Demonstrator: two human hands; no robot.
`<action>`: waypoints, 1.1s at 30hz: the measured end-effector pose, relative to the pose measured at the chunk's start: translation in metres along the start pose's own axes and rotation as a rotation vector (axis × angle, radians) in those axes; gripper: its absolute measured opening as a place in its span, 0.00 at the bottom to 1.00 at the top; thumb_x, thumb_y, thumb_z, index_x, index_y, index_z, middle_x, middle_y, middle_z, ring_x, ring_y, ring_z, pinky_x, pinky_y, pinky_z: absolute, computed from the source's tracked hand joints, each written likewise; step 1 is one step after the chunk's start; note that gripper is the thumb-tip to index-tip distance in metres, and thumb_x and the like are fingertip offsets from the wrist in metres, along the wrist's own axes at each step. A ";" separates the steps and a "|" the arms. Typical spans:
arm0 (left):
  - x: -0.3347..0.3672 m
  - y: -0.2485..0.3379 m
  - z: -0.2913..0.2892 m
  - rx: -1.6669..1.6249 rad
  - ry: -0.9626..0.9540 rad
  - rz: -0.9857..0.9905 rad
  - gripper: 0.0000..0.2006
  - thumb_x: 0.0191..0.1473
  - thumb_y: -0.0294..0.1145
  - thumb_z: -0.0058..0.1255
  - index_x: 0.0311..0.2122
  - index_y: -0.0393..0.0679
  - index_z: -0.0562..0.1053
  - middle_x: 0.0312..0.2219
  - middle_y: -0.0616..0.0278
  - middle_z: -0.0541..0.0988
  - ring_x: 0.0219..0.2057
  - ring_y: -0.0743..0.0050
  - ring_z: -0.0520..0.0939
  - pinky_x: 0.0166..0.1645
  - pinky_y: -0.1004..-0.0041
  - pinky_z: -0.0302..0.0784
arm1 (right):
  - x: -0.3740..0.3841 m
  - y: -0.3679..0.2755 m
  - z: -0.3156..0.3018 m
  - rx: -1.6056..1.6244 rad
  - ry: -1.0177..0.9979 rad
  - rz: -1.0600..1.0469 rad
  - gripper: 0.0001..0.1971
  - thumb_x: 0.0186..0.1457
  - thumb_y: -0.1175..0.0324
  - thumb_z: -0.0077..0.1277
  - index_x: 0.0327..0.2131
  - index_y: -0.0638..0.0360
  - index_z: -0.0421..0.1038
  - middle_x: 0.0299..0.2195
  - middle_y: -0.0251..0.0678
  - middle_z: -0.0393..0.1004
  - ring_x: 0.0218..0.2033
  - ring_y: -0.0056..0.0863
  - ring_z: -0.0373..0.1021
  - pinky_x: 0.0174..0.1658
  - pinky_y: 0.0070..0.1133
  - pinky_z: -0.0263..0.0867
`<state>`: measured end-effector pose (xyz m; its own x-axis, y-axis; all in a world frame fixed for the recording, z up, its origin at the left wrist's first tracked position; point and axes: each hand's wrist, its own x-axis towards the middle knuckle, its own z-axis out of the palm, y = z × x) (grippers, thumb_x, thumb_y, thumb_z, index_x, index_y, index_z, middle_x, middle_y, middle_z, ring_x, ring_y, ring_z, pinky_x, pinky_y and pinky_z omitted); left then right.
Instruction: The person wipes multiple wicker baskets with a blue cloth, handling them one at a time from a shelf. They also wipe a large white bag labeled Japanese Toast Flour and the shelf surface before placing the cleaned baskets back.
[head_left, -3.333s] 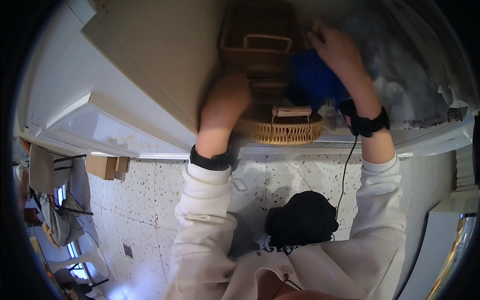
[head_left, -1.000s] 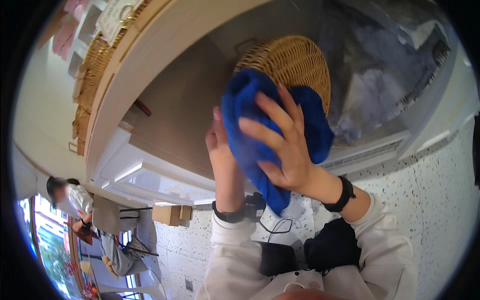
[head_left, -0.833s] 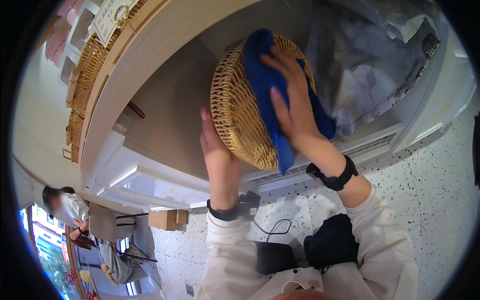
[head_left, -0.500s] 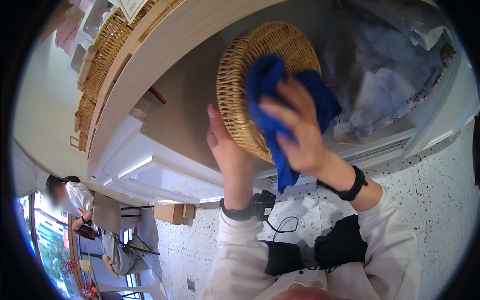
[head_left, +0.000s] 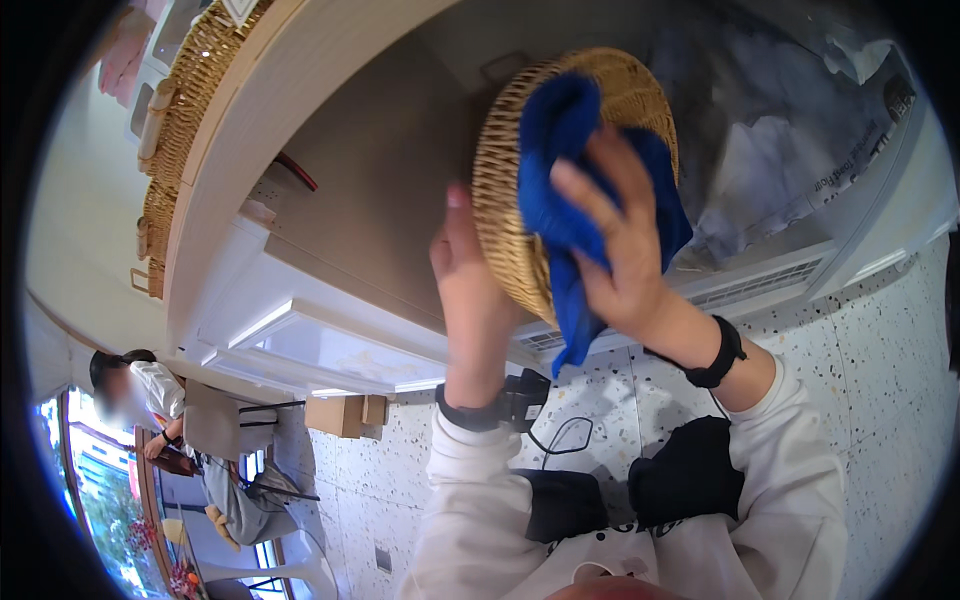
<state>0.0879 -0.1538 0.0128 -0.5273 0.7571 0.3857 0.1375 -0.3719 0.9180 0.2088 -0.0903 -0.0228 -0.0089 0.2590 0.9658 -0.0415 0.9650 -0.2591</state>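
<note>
A round woven wicker basket [head_left: 500, 190] is tilted up in front of me, over a brown surface inside a cabinet. My left hand [head_left: 475, 285] grips it at the lower left side, thumb up along the outside; the other fingers are hidden behind the wicker. My right hand [head_left: 622, 235] is closed on a blue cloth [head_left: 562, 200] and presses it against the basket. One end of the cloth hangs below the basket's lower edge, and part of the cloth spreads to the right of the hand.
Plastic-wrapped white bags [head_left: 770, 150] lie right of the basket. A pale curved counter edge [head_left: 240, 130] borders the left, with wicker baskets [head_left: 195, 85] beyond. Below are a white cabinet front [head_left: 330, 345], speckled floor [head_left: 800, 360] and cardboard box [head_left: 335, 415]. Another person [head_left: 155, 400] sits far left.
The basket has moved right together with both hands. My right hand and the blue cloth have shifted slightly across it. My view has moved a little.
</note>
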 end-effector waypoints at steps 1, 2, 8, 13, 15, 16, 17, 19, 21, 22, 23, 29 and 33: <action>0.003 -0.007 -0.014 0.125 0.007 0.087 0.25 0.62 0.48 0.40 0.48 0.32 0.66 0.40 0.54 0.76 0.37 0.66 0.79 0.45 0.69 0.73 | -0.019 -0.007 0.002 0.011 -0.098 0.010 0.34 0.39 0.80 0.52 0.55 0.44 0.67 0.59 0.43 0.59 0.60 0.49 0.54 0.59 0.39 0.53; 0.008 -0.019 -0.025 0.231 0.014 0.174 0.25 0.62 0.47 0.40 0.51 0.31 0.64 0.43 0.52 0.75 0.39 0.63 0.79 0.49 0.66 0.72 | -0.043 -0.008 -0.001 0.077 -0.174 0.029 0.35 0.39 0.79 0.53 0.55 0.43 0.66 0.59 0.42 0.59 0.59 0.50 0.54 0.59 0.39 0.54; 0.004 0.007 -0.002 -0.024 0.003 0.055 0.25 0.63 0.48 0.36 0.47 0.32 0.68 0.39 0.54 0.77 0.39 0.65 0.79 0.46 0.68 0.74 | -0.076 0.003 -0.025 0.153 -0.185 0.037 0.34 0.39 0.76 0.54 0.56 0.45 0.66 0.60 0.43 0.57 0.61 0.52 0.52 0.60 0.41 0.52; -0.022 -0.001 0.028 -0.117 -0.138 -0.177 0.22 0.63 0.45 0.41 0.45 0.31 0.70 0.35 0.55 0.78 0.37 0.69 0.78 0.43 0.72 0.73 | 0.013 0.032 -0.041 -0.111 0.243 -0.096 0.31 0.41 0.82 0.49 0.54 0.53 0.67 0.58 0.45 0.60 0.62 0.49 0.52 0.63 0.37 0.49; -0.029 0.000 0.037 -0.173 -0.093 -0.230 0.22 0.62 0.46 0.41 0.45 0.31 0.70 0.36 0.55 0.78 0.37 0.70 0.78 0.44 0.72 0.73 | 0.014 0.040 -0.043 -0.050 0.303 0.008 0.31 0.38 0.85 0.45 0.50 0.54 0.71 0.57 0.45 0.63 0.60 0.47 0.56 0.62 0.35 0.50; -0.030 0.000 0.040 -0.201 -0.067 -0.260 0.23 0.62 0.46 0.41 0.46 0.31 0.69 0.37 0.55 0.77 0.37 0.70 0.78 0.44 0.72 0.73 | 0.003 0.039 -0.046 -0.073 0.214 0.051 0.30 0.38 0.85 0.45 0.49 0.53 0.72 0.56 0.45 0.63 0.59 0.47 0.57 0.61 0.35 0.52; -0.030 0.001 0.040 -0.225 -0.025 -0.267 0.23 0.62 0.46 0.41 0.47 0.31 0.69 0.38 0.55 0.77 0.37 0.70 0.78 0.44 0.71 0.73 | -0.012 0.038 -0.051 -0.094 0.125 0.094 0.29 0.38 0.85 0.46 0.48 0.51 0.74 0.55 0.45 0.64 0.59 0.47 0.58 0.60 0.35 0.54; -0.023 0.001 0.039 -0.276 0.037 -0.275 0.24 0.62 0.47 0.41 0.48 0.32 0.68 0.40 0.55 0.77 0.38 0.68 0.78 0.45 0.70 0.74 | -0.047 0.037 -0.061 -0.100 -0.030 0.104 0.28 0.39 0.84 0.46 0.46 0.49 0.75 0.54 0.45 0.65 0.57 0.47 0.60 0.59 0.35 0.57; -0.011 -0.003 0.028 -0.326 0.052 -0.190 0.25 0.62 0.49 0.41 0.50 0.34 0.66 0.44 0.55 0.75 0.44 0.67 0.76 0.49 0.68 0.72 | -0.076 0.027 -0.073 -0.109 -0.186 0.183 0.27 0.39 0.84 0.47 0.44 0.46 0.76 0.51 0.44 0.67 0.54 0.48 0.63 0.55 0.35 0.62; -0.008 -0.003 0.025 -0.359 0.043 -0.109 0.25 0.61 0.50 0.42 0.50 0.35 0.66 0.44 0.55 0.74 0.45 0.68 0.76 0.50 0.69 0.72 | -0.086 0.023 -0.081 -0.088 -0.248 0.236 0.27 0.39 0.84 0.46 0.44 0.48 0.76 0.51 0.45 0.67 0.54 0.48 0.63 0.55 0.34 0.62; -0.007 0.003 0.026 -0.376 0.068 -0.097 0.25 0.60 0.51 0.43 0.50 0.36 0.66 0.44 0.56 0.74 0.45 0.68 0.75 0.50 0.69 0.71 | -0.094 0.020 -0.088 -0.067 -0.309 0.289 0.27 0.39 0.85 0.45 0.44 0.49 0.76 0.50 0.46 0.68 0.53 0.48 0.64 0.54 0.33 0.62; 0.015 0.028 0.038 -0.147 -0.046 0.153 0.22 0.53 0.42 0.58 0.45 0.34 0.69 0.38 0.61 0.76 0.38 0.75 0.76 0.47 0.73 0.71 | -0.105 0.008 -0.121 -0.015 -0.062 0.448 0.26 0.39 0.88 0.44 0.45 0.57 0.75 0.49 0.51 0.67 0.52 0.49 0.64 0.54 0.32 0.61; 0.046 0.041 0.062 0.292 -0.237 0.294 0.18 0.47 0.39 0.64 0.35 0.35 0.72 0.27 0.66 0.76 0.30 0.81 0.74 0.38 0.77 0.70 | -0.099 0.008 -0.129 0.013 0.003 0.425 0.24 0.42 0.88 0.43 0.44 0.58 0.75 0.50 0.54 0.66 0.51 0.50 0.65 0.54 0.33 0.63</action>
<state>0.1214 -0.1009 0.0737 -0.2299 0.7566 0.6122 0.5002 -0.4477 0.7412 0.3382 -0.1024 -0.1211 -0.0252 0.6334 0.7734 -0.0476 0.7720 -0.6338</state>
